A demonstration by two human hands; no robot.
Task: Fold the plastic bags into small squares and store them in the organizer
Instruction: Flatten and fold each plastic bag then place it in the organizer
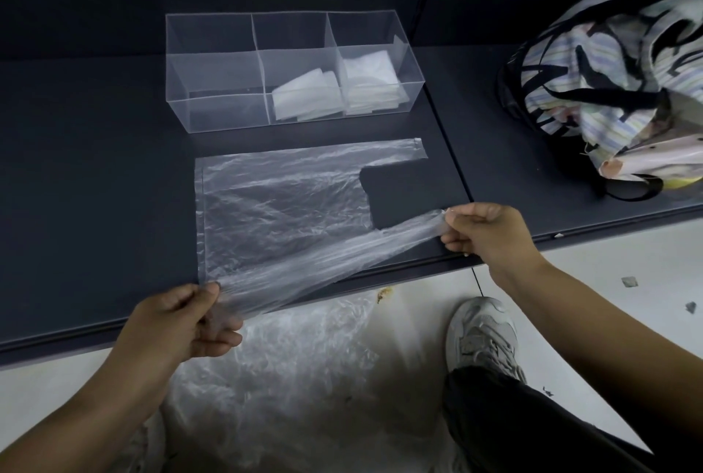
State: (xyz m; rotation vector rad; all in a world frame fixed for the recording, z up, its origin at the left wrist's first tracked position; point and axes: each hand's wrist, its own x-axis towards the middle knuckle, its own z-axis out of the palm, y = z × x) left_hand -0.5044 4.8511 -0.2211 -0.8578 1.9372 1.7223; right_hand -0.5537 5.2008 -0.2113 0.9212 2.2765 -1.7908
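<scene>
A clear plastic bag (281,202) lies flat on the dark table (76,175), its handles pointing right. My left hand (186,324) pinches the bag's near bottom corner at the table's front edge. My right hand (490,232) pinches the near handle and holds it lifted off the surface. The near edge of the bag is stretched between both hands. Behind the bag stands a clear organizer (178,65) with several compartments. Folded white bags (304,95) lie in its front middle compartment, and more folded bags (371,80) fill the front right one.
A striped tote bag (608,84) stuffed with items sits on the table at the far right. Below the table edge, a crumpled sheet of clear plastic (289,370) lies on the white floor beside my grey sneaker (483,335) and dark trouser leg.
</scene>
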